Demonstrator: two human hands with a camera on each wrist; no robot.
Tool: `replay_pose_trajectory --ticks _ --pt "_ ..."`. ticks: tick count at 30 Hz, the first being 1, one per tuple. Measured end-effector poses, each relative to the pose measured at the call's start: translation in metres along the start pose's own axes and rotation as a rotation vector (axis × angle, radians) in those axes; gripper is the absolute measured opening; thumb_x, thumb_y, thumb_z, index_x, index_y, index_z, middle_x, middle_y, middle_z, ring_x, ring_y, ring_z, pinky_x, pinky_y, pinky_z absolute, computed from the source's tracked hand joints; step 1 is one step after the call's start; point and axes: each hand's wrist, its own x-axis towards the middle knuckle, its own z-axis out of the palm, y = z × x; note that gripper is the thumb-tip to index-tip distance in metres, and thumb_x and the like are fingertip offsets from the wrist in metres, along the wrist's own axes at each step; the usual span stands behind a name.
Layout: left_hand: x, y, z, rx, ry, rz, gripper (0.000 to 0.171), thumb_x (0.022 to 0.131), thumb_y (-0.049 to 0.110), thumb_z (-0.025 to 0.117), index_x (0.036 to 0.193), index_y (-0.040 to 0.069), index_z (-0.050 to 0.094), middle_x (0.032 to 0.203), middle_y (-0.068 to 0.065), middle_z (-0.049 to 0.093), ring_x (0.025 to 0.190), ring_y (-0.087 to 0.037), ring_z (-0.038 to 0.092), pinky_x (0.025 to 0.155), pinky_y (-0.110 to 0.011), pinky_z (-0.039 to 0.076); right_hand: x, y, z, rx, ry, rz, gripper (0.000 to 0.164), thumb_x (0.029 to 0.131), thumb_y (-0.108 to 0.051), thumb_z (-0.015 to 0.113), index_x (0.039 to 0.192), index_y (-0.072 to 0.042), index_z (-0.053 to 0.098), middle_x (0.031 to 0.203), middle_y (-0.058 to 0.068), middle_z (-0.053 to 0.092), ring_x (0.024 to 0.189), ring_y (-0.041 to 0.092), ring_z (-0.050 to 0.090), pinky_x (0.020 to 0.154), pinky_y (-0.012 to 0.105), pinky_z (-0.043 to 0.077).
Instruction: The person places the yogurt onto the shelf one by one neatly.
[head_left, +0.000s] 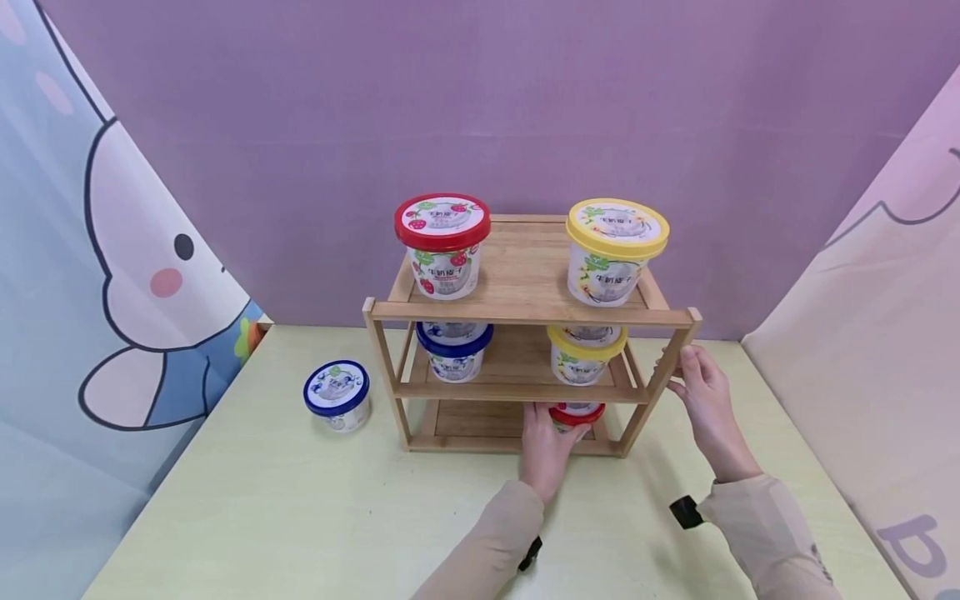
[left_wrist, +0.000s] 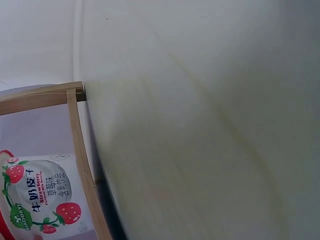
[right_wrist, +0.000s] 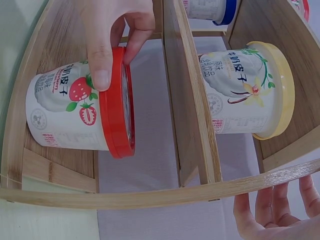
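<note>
On the bottom level of a wooden shelf rack [head_left: 525, 312], my left hand [head_left: 546, 446] holds a strawberry tub with a red lid [head_left: 581, 412]. The right wrist view shows the thumb and fingers of the left hand [right_wrist: 120, 30] spread about the lid of the strawberry tub [right_wrist: 70, 110]. Only the printed side of that tub [left_wrist: 47, 195] appears in the left wrist view. At the rack's right side, my right hand [head_left: 708, 408] grips the front upright; its fingers [right_wrist: 280, 200] reach behind the wood in the right wrist view.
A red-lidded tub [head_left: 442, 250] and a yellow-lidded tub [head_left: 615, 254] stand on the top level. The middle level holds a blue-lidded tub [head_left: 453, 354] and another yellow-lidded tub [head_left: 585, 358]. Left of the rack, a blue-lidded tub [head_left: 337, 396] sits on the table [head_left: 262, 500].
</note>
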Motion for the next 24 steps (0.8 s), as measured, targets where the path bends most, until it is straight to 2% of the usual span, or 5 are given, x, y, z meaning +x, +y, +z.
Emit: replay_pose_trajectory --ticks 5,18,24 --pt "0.0019 0.0000 0.0016 0.005 -0.011 0.000 0.082 0.068 0.036 0.073 0.132 0.009 0.028 0.123 -0.007 0.040 0.113 -0.018 0.041 0.094 -0.029 0.038 -0.0002 0.0004 -0.0004 0.001 -0.004 0.001 0.017 0.093 -0.026 0.041 0.092 -0.019 0.057 0.090 -0.007 0.055 0.080 0.004 0.053 0.071 0.016 0.047" --pt "0.0015 -0.0007 0.0074 0.001 0.050 0.028 0.085 0.066 0.029 0.077 0.131 0.006 0.028 0.120 -0.009 0.041 0.110 -0.020 0.042 0.093 -0.031 0.040 -0.0001 0.0014 -0.0002 0.002 -0.003 0.008 0.017 0.093 -0.026 0.041 0.091 -0.018 0.056 0.090 -0.007 0.054 0.080 0.004 0.053 0.071 0.016 0.047" --pt "0.0012 0.0012 0.0090 0.038 0.083 0.043 0.081 0.066 0.028 0.078 0.127 0.004 0.032 0.115 -0.010 0.043 0.106 -0.021 0.045 0.091 -0.031 0.041 -0.0015 -0.0010 0.0007 -0.001 -0.006 0.002 0.017 0.094 -0.025 0.040 0.093 -0.016 0.055 0.091 -0.006 0.054 0.081 0.004 0.053 0.071 0.016 0.047"
